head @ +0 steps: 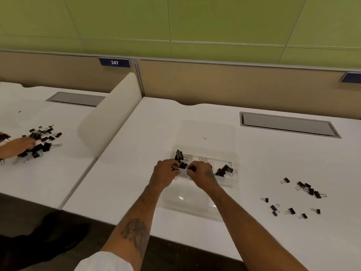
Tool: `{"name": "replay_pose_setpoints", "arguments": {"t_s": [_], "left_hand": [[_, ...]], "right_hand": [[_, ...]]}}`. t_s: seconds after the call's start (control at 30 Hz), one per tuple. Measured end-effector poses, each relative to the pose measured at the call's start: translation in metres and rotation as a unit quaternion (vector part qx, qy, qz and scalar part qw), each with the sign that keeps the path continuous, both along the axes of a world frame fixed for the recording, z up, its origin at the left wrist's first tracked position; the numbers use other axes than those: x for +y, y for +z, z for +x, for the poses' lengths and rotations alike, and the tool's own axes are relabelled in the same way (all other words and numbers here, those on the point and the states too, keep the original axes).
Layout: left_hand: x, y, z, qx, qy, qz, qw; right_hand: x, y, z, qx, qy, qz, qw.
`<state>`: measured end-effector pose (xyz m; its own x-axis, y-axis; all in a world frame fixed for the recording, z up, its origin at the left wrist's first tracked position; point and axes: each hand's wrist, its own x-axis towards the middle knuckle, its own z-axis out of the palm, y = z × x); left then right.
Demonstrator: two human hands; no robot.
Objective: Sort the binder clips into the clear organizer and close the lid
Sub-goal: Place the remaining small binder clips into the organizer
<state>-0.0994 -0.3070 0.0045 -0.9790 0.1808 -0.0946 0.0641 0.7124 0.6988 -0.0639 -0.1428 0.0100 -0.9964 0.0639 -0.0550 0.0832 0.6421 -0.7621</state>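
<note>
Left hand (166, 171) and right hand (201, 173) close together low over the clear organizer (195, 202); fingers of both curled, pinching one small white piece (182, 171) from either end; impossible to tell whether a label, a divider or something else.

Organizer at the middle of the white surface (136, 182); black binder clips already inside, one bunch (179, 156) at 11 o'clock of the hands, another bunch (224, 170) at 3 o'clock; middle compartment hard to read. Clear panel (207, 132) at 12 o'clock of the hands, probably the lid lying open, though not certain. Loose clips (308, 189) scattered well apart at 3 to 4 o'clock of the organizer; sorting probably only partway along.

For the step in hand: keep the pinch light and even at both ends; stay low over the compartment to avoid drops outside; steer clear of the bunch at 11 o'clock; steady the light organizer with the left hand before any reach; fetch from 3 o'clock with the right hand, one size at a time; leave the lid until last.

Another person's hand (21, 145) with a separate pile (43, 137) at 9 o'clock on the neighbouring surface (58, 173); likely no part of this job.
</note>
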Motion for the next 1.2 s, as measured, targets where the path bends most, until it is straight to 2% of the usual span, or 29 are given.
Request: {"name": "replay_pose_setpoints", "arguments": {"t_s": [0.23, 0.47, 0.6, 0.7, 0.8, 0.87, 1.03, 1.2], "left_hand": [[-0.02, -0.013, 0.013, -0.023, 0.001, -0.014, 1.0], [-0.029, -0.023, 0.017, -0.038, -0.04, -0.055, 0.997], [-0.033, -0.026, 0.018, 0.006, -0.031, -0.077, 0.997], [-0.036, -0.028, 0.019, 0.078, -0.082, -0.176, 0.978], [-0.04, -0.029, 0.02, 0.142, -0.114, -0.317, 0.931], [-0.043, -0.031, 0.02, 0.134, -0.106, -0.359, 0.918], [-0.045, -0.034, 0.016, 0.131, -0.117, -0.379, 0.909], [-0.035, -0.036, 0.009, 0.134, -0.113, -0.364, 0.915]], "right_hand": [[-0.023, -0.005, 0.002, -0.03, 0.025, 0.034, 0.999], [-0.028, -0.007, 0.006, -0.031, 0.04, 0.057, 0.997], [-0.031, -0.011, 0.005, -0.035, 0.053, 0.068, 0.996], [-0.033, -0.013, 0.006, -0.04, 0.073, 0.104, 0.991], [-0.032, -0.017, 0.008, -0.03, 0.097, 0.161, 0.982], [-0.029, -0.02, 0.01, -0.019, 0.114, 0.205, 0.972], [-0.017, -0.028, 0.013, -0.01, 0.153, 0.368, 0.917], [0.0, -0.036, 0.019, 0.027, 0.122, 0.399, 0.908]]}}
